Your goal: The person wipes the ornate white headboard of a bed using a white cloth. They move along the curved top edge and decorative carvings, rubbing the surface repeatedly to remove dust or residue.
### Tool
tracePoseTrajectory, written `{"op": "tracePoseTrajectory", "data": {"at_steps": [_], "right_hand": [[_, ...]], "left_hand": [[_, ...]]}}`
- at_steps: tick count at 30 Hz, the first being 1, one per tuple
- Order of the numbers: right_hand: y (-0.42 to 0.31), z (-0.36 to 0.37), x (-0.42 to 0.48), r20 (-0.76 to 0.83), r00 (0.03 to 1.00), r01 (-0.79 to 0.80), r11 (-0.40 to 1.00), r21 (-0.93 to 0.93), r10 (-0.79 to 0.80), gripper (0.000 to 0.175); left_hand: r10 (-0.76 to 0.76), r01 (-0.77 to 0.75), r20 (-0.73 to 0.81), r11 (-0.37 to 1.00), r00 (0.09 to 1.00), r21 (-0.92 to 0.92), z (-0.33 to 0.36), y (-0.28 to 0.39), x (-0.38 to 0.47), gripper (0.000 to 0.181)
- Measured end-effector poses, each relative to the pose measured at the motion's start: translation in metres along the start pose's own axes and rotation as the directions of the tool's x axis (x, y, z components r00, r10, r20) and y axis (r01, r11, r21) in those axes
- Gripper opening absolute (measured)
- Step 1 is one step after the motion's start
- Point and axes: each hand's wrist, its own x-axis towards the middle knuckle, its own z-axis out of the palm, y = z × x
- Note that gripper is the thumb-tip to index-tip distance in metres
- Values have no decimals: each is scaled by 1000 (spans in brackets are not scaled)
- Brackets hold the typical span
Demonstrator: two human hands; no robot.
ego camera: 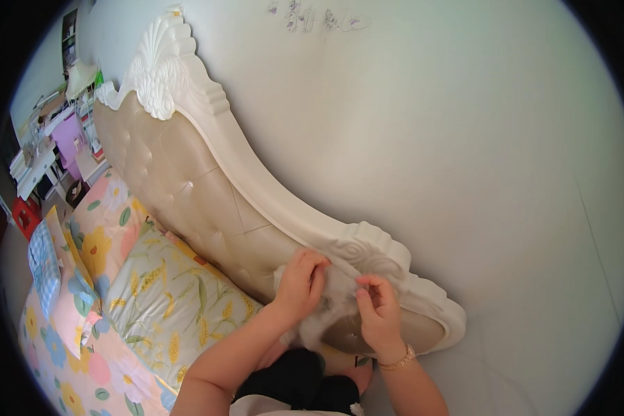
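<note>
My left hand (302, 286) and my right hand (379, 312) are raised over the right end of a white carved headboard (270, 187) with tan tufted upholstery (203, 192). Between them stretches a thin whitish, fluffy material (325, 312), blurred and partly see-through; whether it is fiber or thin cloth I cannot tell. The bent fingers of my left hand pinch its left part. Thumb and forefinger of my right hand come together at its right edge, near the carved scroll. A metal bracelet or watch circles my right wrist.
Below the headboard lie a wheat-patterned pillow (171, 301) and a floral bedsheet (104, 369). A blue checked cloth item (45, 268) is at the left. Farther off are a red plastic stool (27, 216), a cluttered white desk (35, 169) and a lamp (80, 78). A wall (473, 130) rises behind the headboard.
</note>
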Motion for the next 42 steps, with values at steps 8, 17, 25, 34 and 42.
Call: {"op": "tracePoseTrajectory", "data": {"at_steps": [8,17,25,34,42], "right_hand": [[12,13,28,95,992,95,983,-158,-81,39],[40,6,7,8,998,59,996,-60,-59,35],[39,12,0,40,999,27,1000,-14,-27,30],[57,22,-2,-50,996,-65,984,165,74,27],[30,5,3,254,934,342,840,-422,-252,31]], "left_hand": [[16,4,-64,955,998,297,36,-5,2,58],[-140,167,-150,969,979,184,72,-8,-36,66],[-123,134,-111,986,986,103,61,-21,-44,64],[-58,74,-126,989,990,125,53,-26,-43,49],[-408,317,-85,810,909,-493,30,13,-39,28]]}}
